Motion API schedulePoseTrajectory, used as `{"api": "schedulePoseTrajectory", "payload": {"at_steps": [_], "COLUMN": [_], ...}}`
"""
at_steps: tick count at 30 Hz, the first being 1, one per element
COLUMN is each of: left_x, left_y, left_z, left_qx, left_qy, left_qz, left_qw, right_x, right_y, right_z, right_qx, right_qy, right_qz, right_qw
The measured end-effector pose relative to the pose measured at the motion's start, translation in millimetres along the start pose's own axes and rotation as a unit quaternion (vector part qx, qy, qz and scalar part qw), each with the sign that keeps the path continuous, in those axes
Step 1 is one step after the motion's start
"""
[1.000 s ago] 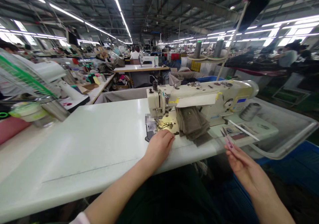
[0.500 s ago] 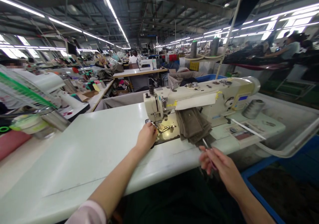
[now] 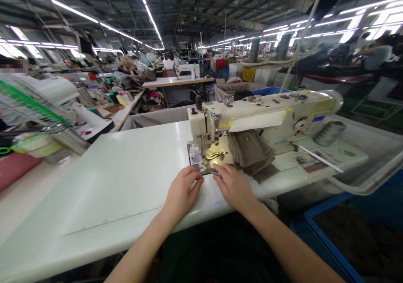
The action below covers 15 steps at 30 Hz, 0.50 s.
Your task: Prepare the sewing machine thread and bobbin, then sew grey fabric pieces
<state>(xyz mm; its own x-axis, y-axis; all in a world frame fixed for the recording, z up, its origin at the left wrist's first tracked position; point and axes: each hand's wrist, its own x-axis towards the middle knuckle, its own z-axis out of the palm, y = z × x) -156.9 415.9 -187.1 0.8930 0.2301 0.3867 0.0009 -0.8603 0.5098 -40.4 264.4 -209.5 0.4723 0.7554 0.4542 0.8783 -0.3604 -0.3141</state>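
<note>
My left hand (image 3: 184, 189) is at the front edge of the sewing machine's metal plate (image 3: 224, 142), fingers pinched on something I cannot make out. Across from it, just to the right, my right hand (image 3: 234, 186) has its fingers closed around a small dark tool or piece, too hidden to name. A short gap separates the fingertips. Behind both hands stands the head of the cream sewing machine (image 3: 200, 125). A stack of brown fabric pieces (image 3: 250, 150) lies under the machine's arm, right of the plate.
The pale green table (image 3: 132, 169) spreads to the left. A grey thread cone (image 3: 329, 133) stands at the right, near a white curved bar (image 3: 321, 159). A blue crate (image 3: 333, 237) is at the lower right. Other machines and people are farther back.
My right hand, which held scissors beside the fabric stack, has moved left to the plate. My left hand has come back from the needle area toward the table's front edge. The view has shifted slightly.
</note>
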Motion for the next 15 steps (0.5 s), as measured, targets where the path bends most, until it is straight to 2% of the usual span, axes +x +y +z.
{"api": "schedulePoseTrajectory", "payload": {"at_steps": [4,7,15], "left_x": [-23,-35,-49], "left_y": [7,15,35], "left_z": [-3.7,-4.1,1.0], "left_qx": [0.009,0.003,-0.015], "left_qy": [-0.016,-0.032,-0.059], "left_qz": [-0.008,-0.017,-0.027], "left_qw": [1.000,0.999,0.998], "right_x": [-2,-6,-9], "right_y": [-2,-5,-11], "right_z": [-1,-3,-8], "right_qx": [-0.042,-0.056,-0.070], "right_qy": [-0.007,-0.015,-0.045], "right_qz": [-0.056,-0.072,-0.121], "right_qw": [0.998,0.996,0.989]}}
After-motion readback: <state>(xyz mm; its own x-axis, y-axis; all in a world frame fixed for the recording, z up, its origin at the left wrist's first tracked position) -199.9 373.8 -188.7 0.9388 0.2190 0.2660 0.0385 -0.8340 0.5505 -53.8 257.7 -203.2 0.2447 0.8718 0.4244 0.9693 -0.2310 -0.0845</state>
